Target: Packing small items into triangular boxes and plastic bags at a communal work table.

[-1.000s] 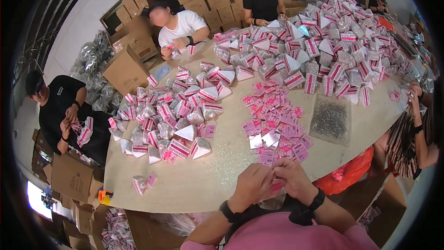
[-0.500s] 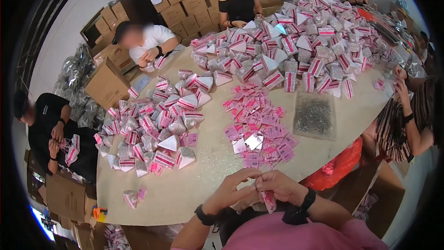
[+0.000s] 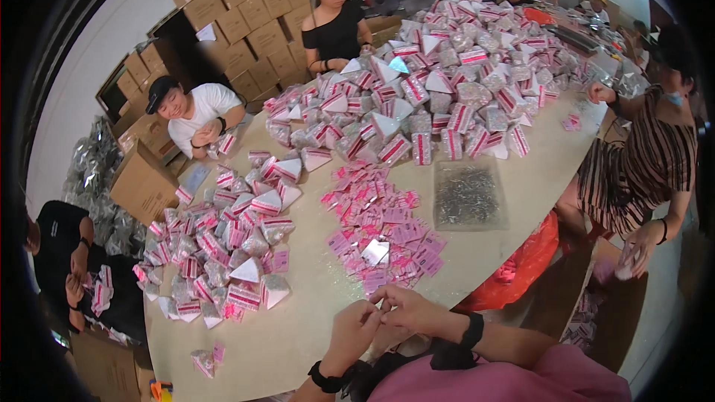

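At the table's near edge my left hand [image 3: 353,333] and my right hand [image 3: 418,311] meet, their fingertips pinched together. Whatever they pinch is too small or too hidden to name. Below the fingers shows a pale, see-through shape [image 3: 389,336], perhaps part of a bag; I cannot tell whether it is held. Just beyond my hands lies a spread of pink printed cards [image 3: 391,219], with a shiny silvery square [image 3: 375,253] on top. To its right rests a flat clear bag [image 3: 469,197] filled with thin dark metal pieces.
Clear bags with pink-and-white labels form a left pile [image 3: 231,242] and a larger far heap [image 3: 447,82]. A single labelled bag [image 3: 202,362] lies near left. Open cardboard box [image 3: 629,313] and red plastic bag [image 3: 514,272] stand at right. Several co-workers surround the table [image 3: 313,275].
The view has shifted right. A pink packet hanging below my right hand no longer shows; my fingertips now meet closely. The co-worker at right has lowered one hand to the box.
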The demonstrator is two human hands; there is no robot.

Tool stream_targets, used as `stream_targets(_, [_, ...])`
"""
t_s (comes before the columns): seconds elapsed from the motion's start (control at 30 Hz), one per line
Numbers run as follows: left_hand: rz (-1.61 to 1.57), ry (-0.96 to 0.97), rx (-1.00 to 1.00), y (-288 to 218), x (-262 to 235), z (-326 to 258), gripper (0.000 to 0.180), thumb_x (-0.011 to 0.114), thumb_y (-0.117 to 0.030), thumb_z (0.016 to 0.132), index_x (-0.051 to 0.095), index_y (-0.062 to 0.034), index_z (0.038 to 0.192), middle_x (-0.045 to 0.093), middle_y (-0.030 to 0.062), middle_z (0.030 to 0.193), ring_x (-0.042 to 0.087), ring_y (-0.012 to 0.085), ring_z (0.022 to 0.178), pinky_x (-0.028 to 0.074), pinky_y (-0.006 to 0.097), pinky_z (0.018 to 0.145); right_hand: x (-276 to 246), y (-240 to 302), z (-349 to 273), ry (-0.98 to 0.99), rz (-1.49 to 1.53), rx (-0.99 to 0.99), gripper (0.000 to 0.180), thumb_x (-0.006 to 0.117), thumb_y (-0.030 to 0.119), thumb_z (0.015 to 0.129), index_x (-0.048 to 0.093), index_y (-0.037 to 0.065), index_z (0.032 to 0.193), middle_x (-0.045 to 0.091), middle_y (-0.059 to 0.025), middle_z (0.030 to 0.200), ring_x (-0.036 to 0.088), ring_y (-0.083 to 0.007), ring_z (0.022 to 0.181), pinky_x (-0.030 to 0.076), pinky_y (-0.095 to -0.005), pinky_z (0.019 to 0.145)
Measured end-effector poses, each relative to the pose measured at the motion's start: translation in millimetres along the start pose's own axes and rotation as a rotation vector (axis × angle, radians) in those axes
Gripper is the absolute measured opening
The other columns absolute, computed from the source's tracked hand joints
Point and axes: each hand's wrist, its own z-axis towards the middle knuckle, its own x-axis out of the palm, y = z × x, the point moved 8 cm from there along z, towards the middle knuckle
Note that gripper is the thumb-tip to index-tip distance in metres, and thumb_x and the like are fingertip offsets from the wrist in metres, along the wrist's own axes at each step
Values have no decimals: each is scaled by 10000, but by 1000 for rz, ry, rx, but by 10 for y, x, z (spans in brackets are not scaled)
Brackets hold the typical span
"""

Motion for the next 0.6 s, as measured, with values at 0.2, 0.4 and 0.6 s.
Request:
stream_targets(0.2, [-509,112,-313,309,129,35,121,577,-84,851,584,-31,743,510,-24,643,448,59,586,335,216,527,-74,193,-100,-146,-402,-97,256,593,131,864,522,43,1093,552,-62,776,555,-160,702,431,-292,607])
stream_targets(0.4, [-646,71,-353,352,209,70,154,541,-120,871,567,-37,743,486,-20,629,435,67,584,328,218,540,-59,274,-122,-221,-757,-339,217,575,206,866,541,45,1008,606,-171,858,603,-361,819,467,-423,686])
stream_targets(0.6, [-684,89,-292,419,267,149,122,533,-99,860,545,-30,760,511,12,631,446,97,550,362,233,530,-152,164,-103,-248,-927,-343,192,564,193,869,553,48,994,608,-164,847,608,-349,793,475,-416,672])
